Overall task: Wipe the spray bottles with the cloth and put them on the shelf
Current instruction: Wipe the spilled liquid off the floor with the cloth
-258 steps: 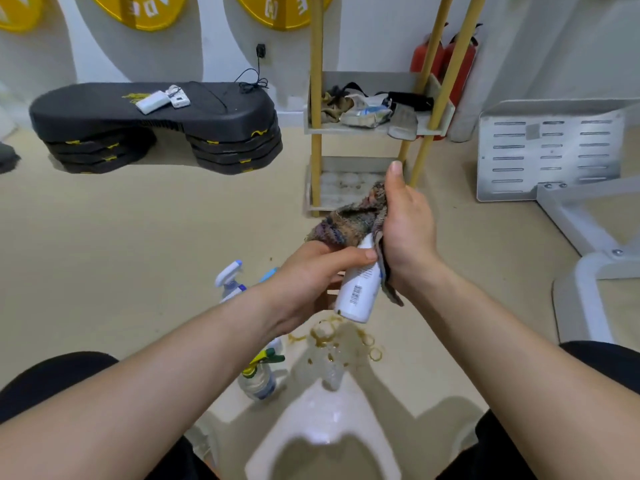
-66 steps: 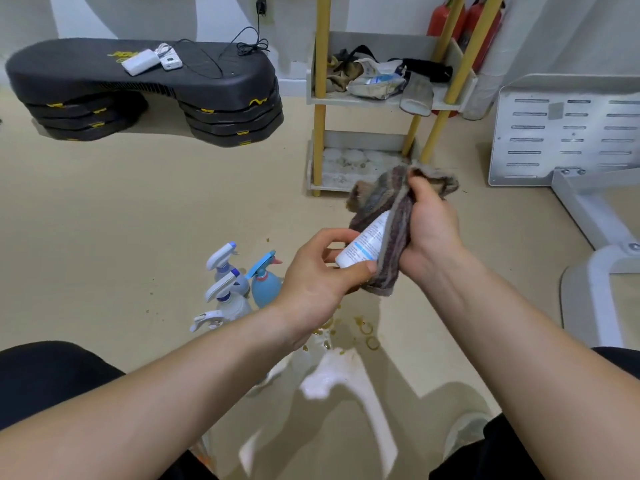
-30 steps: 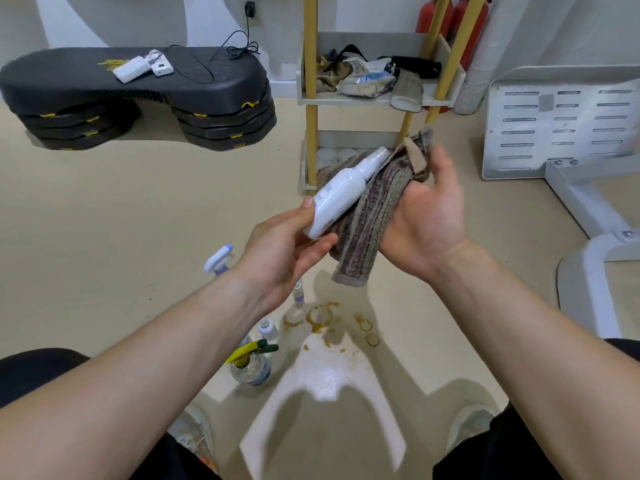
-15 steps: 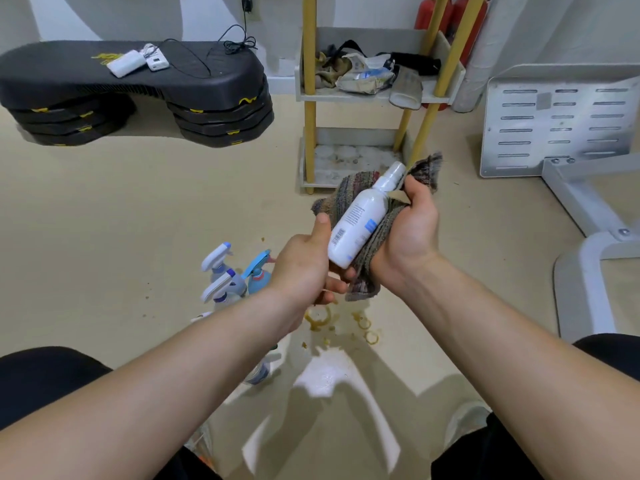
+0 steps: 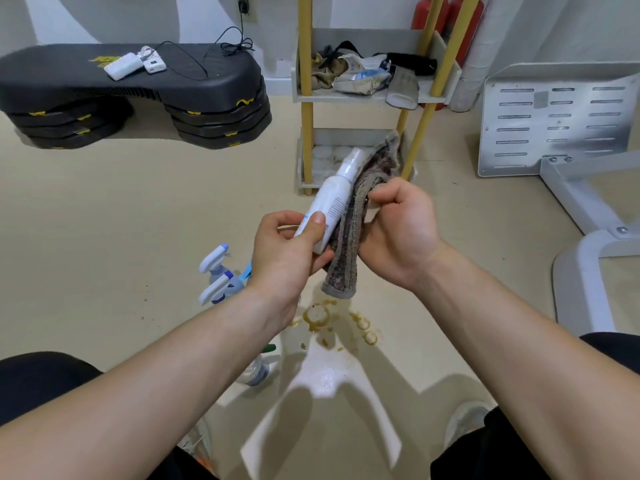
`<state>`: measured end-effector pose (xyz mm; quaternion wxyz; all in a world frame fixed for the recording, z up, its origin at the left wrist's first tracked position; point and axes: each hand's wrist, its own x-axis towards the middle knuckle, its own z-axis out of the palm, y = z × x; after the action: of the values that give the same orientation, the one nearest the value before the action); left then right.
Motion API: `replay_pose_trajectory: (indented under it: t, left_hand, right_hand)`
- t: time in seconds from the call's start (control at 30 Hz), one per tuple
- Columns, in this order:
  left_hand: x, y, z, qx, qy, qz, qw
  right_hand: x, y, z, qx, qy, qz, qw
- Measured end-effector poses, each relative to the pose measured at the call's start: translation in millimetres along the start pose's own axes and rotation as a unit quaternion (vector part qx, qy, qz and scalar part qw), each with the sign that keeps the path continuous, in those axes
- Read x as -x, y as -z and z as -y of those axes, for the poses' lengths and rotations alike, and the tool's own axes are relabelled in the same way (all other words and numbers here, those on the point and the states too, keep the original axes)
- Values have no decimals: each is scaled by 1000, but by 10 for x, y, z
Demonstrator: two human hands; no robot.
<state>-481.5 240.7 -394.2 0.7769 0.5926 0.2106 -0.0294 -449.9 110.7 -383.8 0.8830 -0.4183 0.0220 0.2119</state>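
Note:
My left hand (image 5: 284,251) grips the base of a slim white spray bottle (image 5: 332,195) that tilts up and to the right. A brownish striped cloth (image 5: 356,223) lies against the bottle's right side, and my right hand (image 5: 398,223) holds it with curled fingers. Several other spray bottles (image 5: 218,278) stand on the floor at lower left, partly hidden by my left forearm. The shelf (image 5: 367,95), with yellow posts and grey trays, stands ahead beyond my hands.
The shelf's upper tray holds rags and a bag. A black step platform (image 5: 138,91) sits at back left. A grey metal panel (image 5: 557,119) and white frame (image 5: 595,244) are at right. Brown ring stains (image 5: 325,317) mark the floor below my hands.
The bottle has turned in my left hand so its label faces away. My right hand has curled tighter round the cloth and shifted along the bottle's side.

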Motion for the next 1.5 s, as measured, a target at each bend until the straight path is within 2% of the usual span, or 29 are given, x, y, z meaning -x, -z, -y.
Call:
replay_pose_trajectory:
  t: [0.17,0.33,0.43,0.5,0.57,0.67,0.73,0.8,0.87,0.97,1.03,1.07,1.13,1.2,1.23,1.3,1.37,1.4,1.43,1.5]
  left_hand:
    - [-62,46,-54,26,38,35,998]
    - [-42,80,-130,65,94,104,988]
    - [-19,104,-135,63,112,146,981]
    - [-2,92,-84,25,69,139,988]
    - [14,87,4,-73,-27,91,993]
    - [5,97,178,-272,-192,23,943]
    - [-20,102,244,-293,-227,14,929]
    - [-70,101,216,-215,-184,39,958]
    - [-113,106,98,-108,-85,83,987]
    - [-123,98,-71,-10,69,125,990]
    - [-104,81,-86,12,124,140,982]
    - [-103,75,-56,8,125,143,982]
    - [-114,70,42,-40,65,125,989]
    - [-136,87,138,-126,-49,85,987]
    - [-140,102,172,-181,-116,58,975]
    - [-138,124,234,-300,-243,17,922]
    - [-137,126,293,-371,-314,9,874]
    - [-142,126,302,-371,-312,15,875]
    - [-145,122,287,-346,-279,27,895]
    - [-166,96,215,-219,-137,73,963]
  right_hand:
    - [-26,138,109,171,28,-28,984]
    - [-12,229,108,191,80,-21,978]
    - [-8,207,52,153,90,-33,984]
    - [-22,169,3,116,82,-50,989]
    - [-53,135,-52,93,82,-90,988]
    - [-75,90,-105,67,69,-152,984]
    - [-78,98,-90,73,71,-159,982]
    - [-82,139,-38,68,86,-141,984]
    - [-82,179,13,64,94,-108,988]
    - [-58,227,63,65,96,-71,991]
    - [-42,237,75,44,88,-57,994]
    - [-42,235,76,37,84,-57,994]
    - [-60,224,59,33,88,-79,992]
    - [-85,195,25,34,98,-126,987]
    - [-98,178,7,35,101,-152,983]
    - [-109,156,-20,44,97,-199,974]
    - [-111,183,-21,48,91,-230,968]
    - [-111,205,-10,48,90,-236,966]
    - [-110,226,3,51,89,-235,967]
    - [-104,256,26,68,89,-218,969]
